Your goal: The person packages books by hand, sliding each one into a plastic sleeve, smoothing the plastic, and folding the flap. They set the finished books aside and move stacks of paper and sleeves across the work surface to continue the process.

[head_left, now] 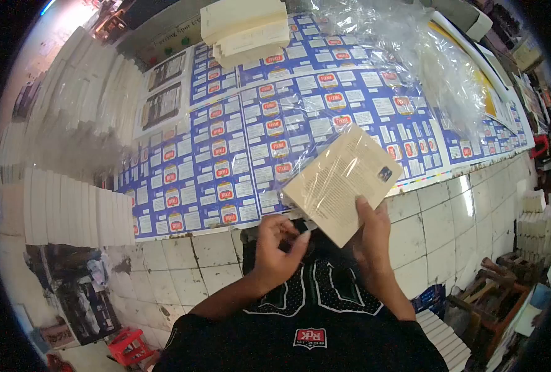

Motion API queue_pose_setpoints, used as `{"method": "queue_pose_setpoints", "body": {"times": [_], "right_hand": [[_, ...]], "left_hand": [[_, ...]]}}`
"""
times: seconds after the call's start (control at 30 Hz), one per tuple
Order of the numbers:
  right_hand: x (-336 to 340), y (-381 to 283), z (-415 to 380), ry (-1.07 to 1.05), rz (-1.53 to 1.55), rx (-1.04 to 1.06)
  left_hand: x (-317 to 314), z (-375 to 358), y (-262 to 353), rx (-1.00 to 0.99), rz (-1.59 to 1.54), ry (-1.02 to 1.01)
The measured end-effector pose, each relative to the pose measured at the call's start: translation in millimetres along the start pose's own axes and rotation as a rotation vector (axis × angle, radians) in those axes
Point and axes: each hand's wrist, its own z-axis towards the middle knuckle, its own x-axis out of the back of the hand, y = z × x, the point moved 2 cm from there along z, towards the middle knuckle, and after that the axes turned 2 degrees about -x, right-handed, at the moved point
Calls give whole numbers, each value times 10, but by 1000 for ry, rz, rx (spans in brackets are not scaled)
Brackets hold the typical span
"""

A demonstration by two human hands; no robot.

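My right hand (pixel 373 232) grips a cream-coloured book (pixel 344 183) by its lower right edge, thumb on top and fingers beneath. Printed text and a small dark picture show on the book's cover. Glossy clear plastic (pixel 306 158) lies over the book and juts past its left edge. Close to the book's lower left corner is my left hand (pixel 278 251), its fingers curled in and thumb pointing toward the book. What those fingers hold, if anything, I cannot make out; a small dark patch shows by the thumb tip.
Blue printed label sheets (pixel 226 155) cover the tiled table (pixel 434 211). A stack of cream books (pixel 244 28) sits at the back, with crumpled clear plastic (pixel 449 74) to its right. Tall book stacks (pixel 71 211) line the left. A red plastic stool (pixel 128 346) stands lower left.
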Motion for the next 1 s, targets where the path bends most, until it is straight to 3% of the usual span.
{"method": "queue_pose_setpoints", "body": {"times": [0.03, 0.1, 0.13, 0.17, 0.23, 0.27, 0.3, 0.37, 0.43, 0.5, 0.57, 0.63, 0.73, 0.83, 0.9, 0.97, 1.0], "right_hand": [[-40, 8, -48, -8, 0, 5], [-164, 101, -203, -88, 84, -75], [-203, 206, -287, -169, 68, -82], [-172, 278, -380, -179, 64, -103], [-173, 361, -474, -532, -145, -355], [-87, 278, -434, -583, -205, -305], [164, 367, -157, -526, -754, 233], [462, 1, 9, -350, 129, -92], [319, -108, -24, -249, 20, -165], [182, 84, -61, -492, -491, -172], [157, 116, -115, -472, -519, -268], [255, 127, -180, -390, -765, -331], [434, 181, -363, -447, -738, -364], [536, 179, -358, -575, -698, -387], [416, 151, -173, -593, -656, -339], [188, 301, 7, -544, -637, -333], [162, 320, -57, -570, -688, -334]], "left_hand": [[46, 8, -37, -8, 1, 4], [121, 165, 64, 673, -667, 71], [113, 265, 77, 602, -856, 110], [180, 325, 98, 603, -852, 134], [367, 480, 158, 535, -584, 297], [532, 439, 40, 543, -666, 255], [678, 385, 97, 545, -665, 249], [908, 243, 218, 600, -548, 246], [997, -6, 128, 701, -450, 252], [988, -234, -3, 791, -363, 251], [950, -365, -103, 789, -394, 192], [987, -503, -99, 834, -388, 226], [1016, -648, 40, 950, -93, -110], [1063, -746, 116, 919, -49, -247], [1010, -551, 94, 860, -29, -243], [948, -469, -134, 900, -561, 143], [913, -382, -29, 1014, -261, 64]]}}
